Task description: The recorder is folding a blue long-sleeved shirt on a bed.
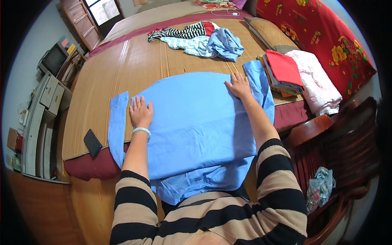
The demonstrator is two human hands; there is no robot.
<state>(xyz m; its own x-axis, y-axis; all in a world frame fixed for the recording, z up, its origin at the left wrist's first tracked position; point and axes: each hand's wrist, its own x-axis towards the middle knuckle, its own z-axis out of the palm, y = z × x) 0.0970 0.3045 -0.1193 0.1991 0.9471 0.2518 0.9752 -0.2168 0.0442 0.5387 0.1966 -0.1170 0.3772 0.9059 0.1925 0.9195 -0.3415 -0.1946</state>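
A blue long-sleeved shirt (190,119) lies spread on a bamboo mat (101,79) on a bed, its near part hanging over the edge against my body. My left hand (141,112) rests flat on the shirt's left side, fingers apart, beside a sleeve that lies out to the left. Toward the far right corner of the shirt, my right hand (239,85) presses flat with spread fingers. The other sleeve (260,85) lies bunched to the right of that hand. Neither hand grips the cloth.
Loose clothes (199,39) lie farther back on the mat. At right are a folded stack (284,70), a white-pink quilt (315,79) and a wooden chair (324,147) holding plastic bags (321,186). A black phone (92,143) lies near the mat's left front corner.
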